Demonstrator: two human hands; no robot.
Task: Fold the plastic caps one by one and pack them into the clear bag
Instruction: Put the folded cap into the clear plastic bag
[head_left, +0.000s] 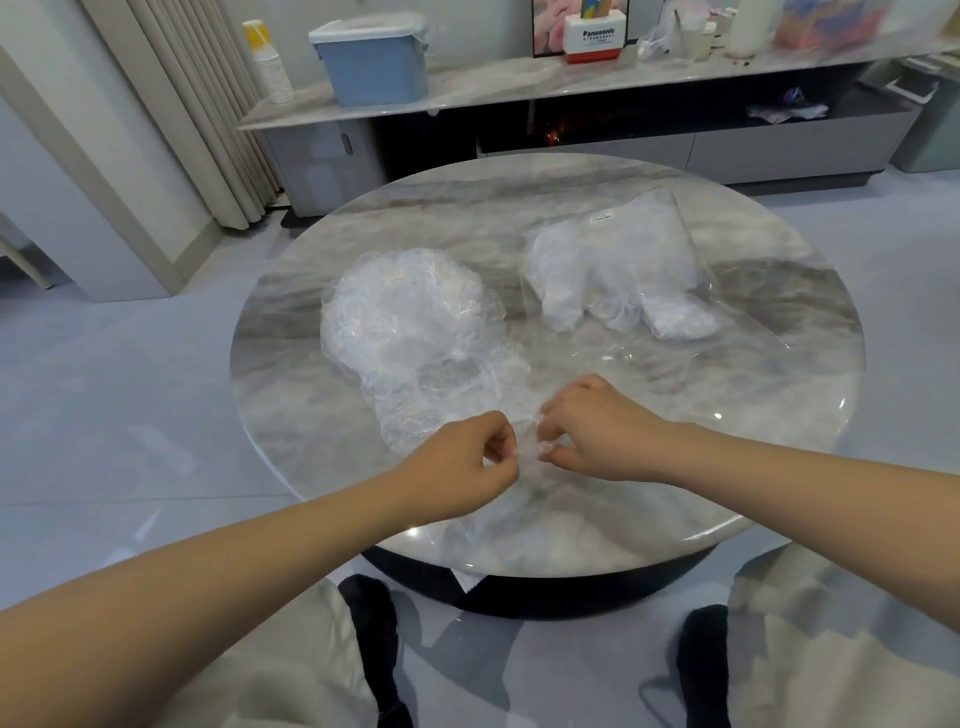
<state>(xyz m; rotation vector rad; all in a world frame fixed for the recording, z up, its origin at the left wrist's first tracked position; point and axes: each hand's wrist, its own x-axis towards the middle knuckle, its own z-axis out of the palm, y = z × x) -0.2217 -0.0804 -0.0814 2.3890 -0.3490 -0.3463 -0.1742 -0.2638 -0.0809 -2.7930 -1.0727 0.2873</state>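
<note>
Head view: left hand (462, 462) and right hand (597, 431) meet, curled fingers (550, 457) pinching 1 crumpled plastic cap (527, 452).

Round marble table (753, 415) bears a cap pile (410, 322) and clear bag (618, 260).

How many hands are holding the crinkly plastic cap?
2: the left hand pinches the cap on one side, the right hand on the other.

Even, soft indoor light, small glare spots on the glossy table (717, 415), wide-angle bending at blurred edges.
</note>
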